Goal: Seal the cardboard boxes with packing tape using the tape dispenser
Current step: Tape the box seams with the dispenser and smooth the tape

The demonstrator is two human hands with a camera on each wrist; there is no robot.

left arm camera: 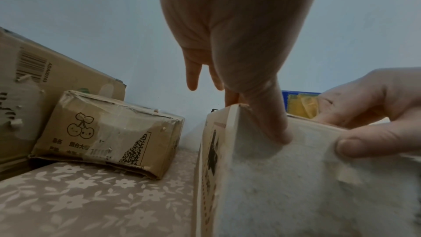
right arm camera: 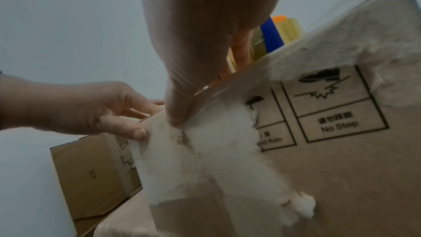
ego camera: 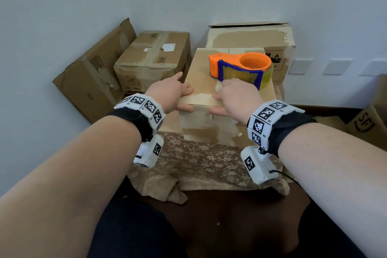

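Both hands sit on the near top edge of the cardboard box [ego camera: 228, 81], close together but not touching each other. On the left hand [ego camera: 170, 95], the fingers lie flat on the box top near its left corner with the forefinger pointing away, and the thumb [left arm camera: 273, 114] presses against the near face just below the rim. On the right hand [ego camera: 235, 96], the fingers lie on the top and the thumb [right arm camera: 177, 107] is hooked over the same edge, so each hand pinches the rim between thumb and fingers. A strip of clear packing tape [right arm camera: 205, 96] glints over the edge under the right thumb; how far it runs I cannot tell. The box's near face is scuffed white where its paper has torn.

Just beyond the right hand's fingertips, the orange and blue tape dispenser [ego camera: 240, 67] lies on its side on the box top, filling the far right part; the far left part of the top is bare.

The box stands on a desk covered with a flowered cloth [ego camera: 199, 159], with bare cloth on its near side and to its left. Farther back, a taped box with a cherry print [ego camera: 152, 58] sits to the left, a narrow gap apart, a flattened carton [ego camera: 92, 81] leans on the wall, and a larger torn box [ego camera: 251, 37] stands right behind.
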